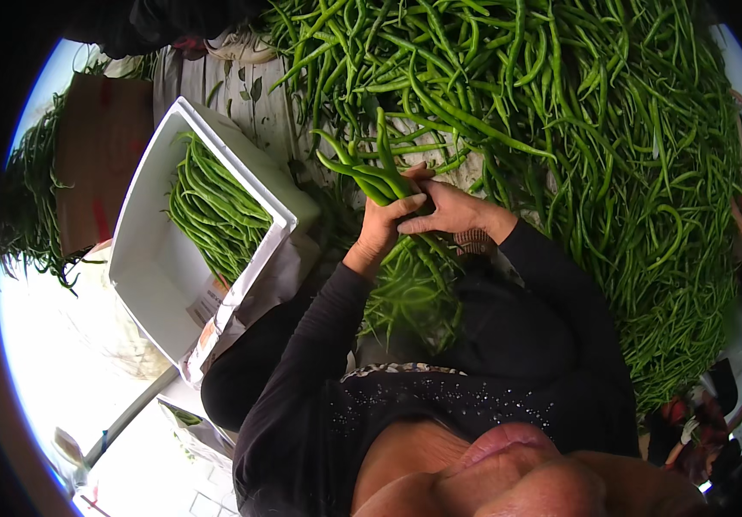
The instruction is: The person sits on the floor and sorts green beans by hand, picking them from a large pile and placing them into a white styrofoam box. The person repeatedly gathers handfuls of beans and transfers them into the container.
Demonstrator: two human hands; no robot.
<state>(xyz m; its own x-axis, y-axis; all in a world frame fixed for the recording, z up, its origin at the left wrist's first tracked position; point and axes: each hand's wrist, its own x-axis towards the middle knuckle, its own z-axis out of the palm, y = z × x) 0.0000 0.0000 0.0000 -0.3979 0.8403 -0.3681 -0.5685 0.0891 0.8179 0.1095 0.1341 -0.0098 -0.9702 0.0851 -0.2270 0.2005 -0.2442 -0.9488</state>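
A small bunch of long green chili peppers is held up in front of me, tips pointing away. My left hand is closed around it from the left, thumb across the front. Against it presses my right hand, also closed on the bunch; some of its fingers are hidden behind the peppers. Below both hands, by my lap, hang or lie more green peppers; whether they are part of the held bunch I cannot tell. A broad heap of the same peppers spreads beyond my hands.
To my left stands a tilted white foam box with peppers laid lengthwise inside. Beyond it, a brown cardboard piece stands before another pepper pile. A pale sheet lies underneath. Other people's arms and clothing show at the right edge.
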